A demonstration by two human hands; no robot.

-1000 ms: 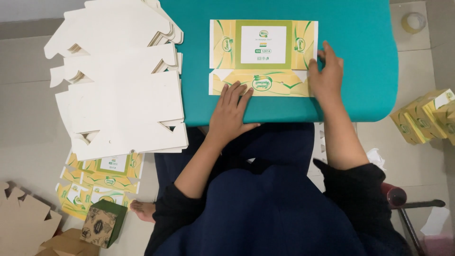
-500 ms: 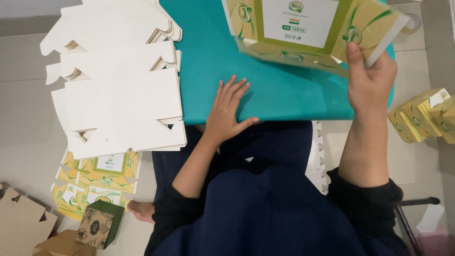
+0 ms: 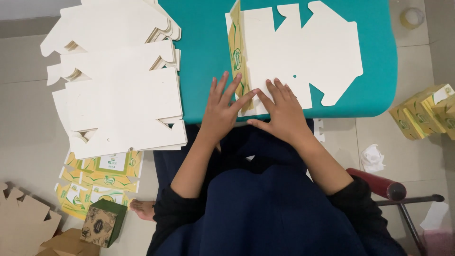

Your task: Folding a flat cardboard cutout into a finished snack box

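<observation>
Head view is showing a person seated at a teal bench (image 3: 199, 71), with both hands resting flat on a die-cut carton blank (image 3: 303, 52) that is lying white side up. The left hand (image 3: 222, 111) is spreading its fingers over a narrow yellow-and-green printed flap (image 3: 235, 57) that is standing folded up along the blank's left edge; the right hand (image 3: 282, 111) is pressing palm down just beside it, on the blank's near edge. Both hands are open and gripping nothing, their fingertips almost meeting at the fold.

Judging by this, the step in hand is creasing that side flap over the blank. Any further fold along that line would call for steady, even pressure along the whole crease, since the flap is not yet lying flat.

The blank is thin, matte cardboard, plain white on this face, with notched tabs, rounded lobes and a small punched hole. On the bench's left end a tall stack of similar white blanks (image 3: 118, 95) is overhanging the edge. Printed flat cartons (image 3: 102, 178) are lying on the floor below it, near a small dark patterned box (image 3: 102, 223). Assembled yellow boxes (image 3: 424, 114) are sitting on the floor at the right, well apart.
</observation>
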